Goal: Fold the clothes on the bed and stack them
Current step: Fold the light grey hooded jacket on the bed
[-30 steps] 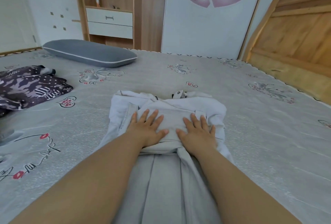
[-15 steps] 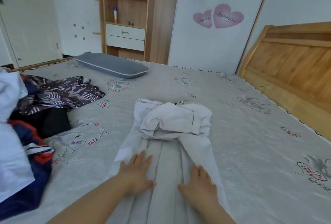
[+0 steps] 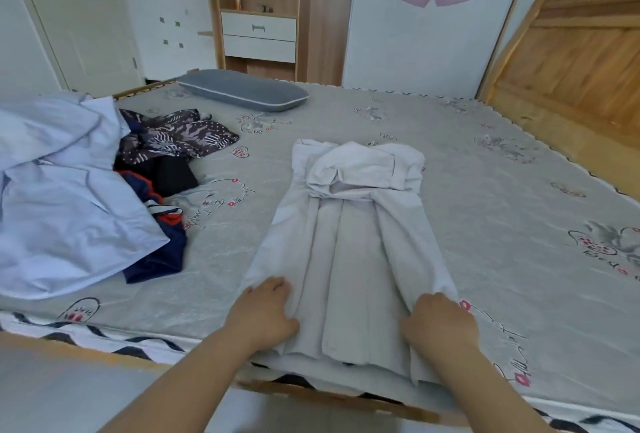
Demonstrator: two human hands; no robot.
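At the near edge of the bed [image 3: 485, 190], both hands [image 3: 349, 320] grip the hem corners of the half-folded white garment [image 3: 349, 242], its far end already folded back, while the unfolded pile [image 3: 104, 190] waits near the left edge.

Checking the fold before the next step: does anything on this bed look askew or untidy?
Yes. The white garment's far end is a rumpled bundle, not flat, and its near hem overhangs the mattress edge. Left of it, unfolded clothes lie heaped.
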